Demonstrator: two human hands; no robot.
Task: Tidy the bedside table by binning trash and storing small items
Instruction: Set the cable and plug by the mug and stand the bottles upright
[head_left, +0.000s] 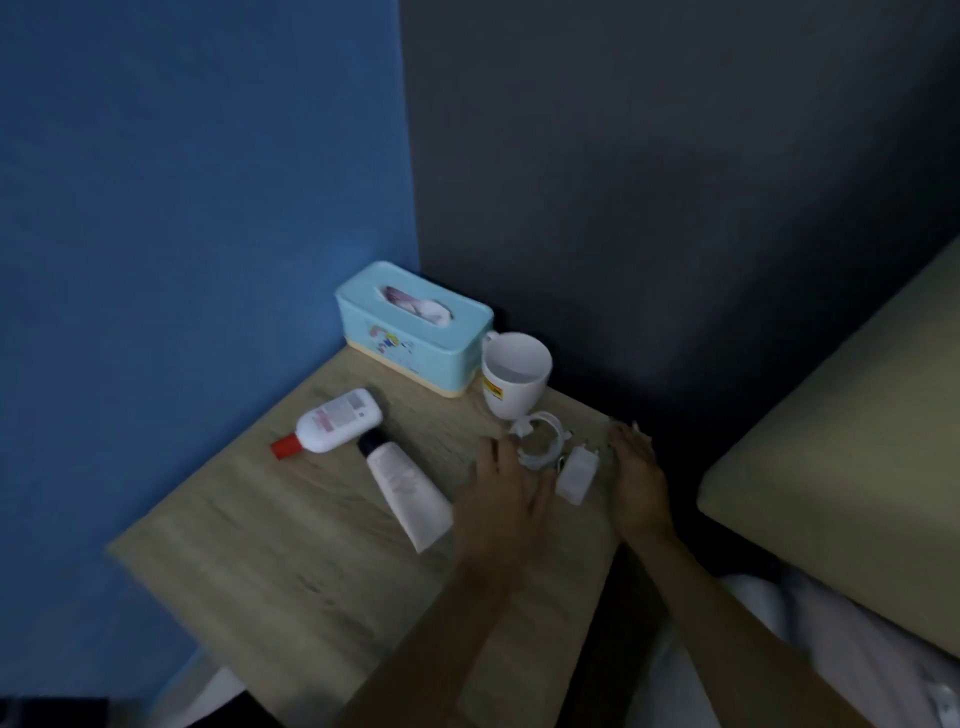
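On the wooden bedside table (291, 545) lie a white bottle with a red cap (335, 422), a pale pink tube with a black cap (402, 483), a coiled white cable (540, 439) and a white charger plug (575, 474). My left hand (501, 499) rests flat on the table just left of the plug, its fingertips at the cable coil. My right hand (636, 475) is at the table's right edge, just right of the plug, fingers spread. Neither hand holds anything.
A light blue tissue box (415, 332) stands in the back corner, with a white mug (514, 376) right of it. A blue wall lies to the left, a dark wall behind. A beige mattress (852, 441) is to the right, across a dark gap.
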